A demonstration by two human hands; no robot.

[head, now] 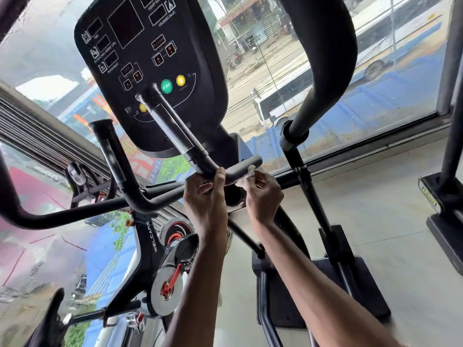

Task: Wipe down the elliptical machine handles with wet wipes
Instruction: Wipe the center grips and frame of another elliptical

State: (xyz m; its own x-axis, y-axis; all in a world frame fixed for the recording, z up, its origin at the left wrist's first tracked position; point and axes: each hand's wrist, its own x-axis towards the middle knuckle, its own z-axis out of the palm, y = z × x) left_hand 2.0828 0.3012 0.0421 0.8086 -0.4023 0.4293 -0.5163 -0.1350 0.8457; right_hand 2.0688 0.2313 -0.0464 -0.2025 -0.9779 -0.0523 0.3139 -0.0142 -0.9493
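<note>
Right above the work, a black console (150, 71), close over the handle (172, 131) and crowding it from the top. To the right, a thick swinging arm (323, 58) rising past the console; to the left, a second fixed handle (112, 156) and another curved arm (15, 204). Beyond, a big window (350, 83) onto a street. Lower left, an exercise bike (147, 246) just beside the machine; far right, the black post (448, 171) of another machine on the grey floor (388, 209). Open room mostly below the handle and out to the right of its free end, between bar and swinging arm. Grips the bend of the handle with the left hand (208, 196), fingers curled round the tube from below. Pinches a crumpled white wipe (246, 175) in the right hand (263, 194), thumb and fingers closed on it, and presses it against the short stub of the bar near its end.
</note>
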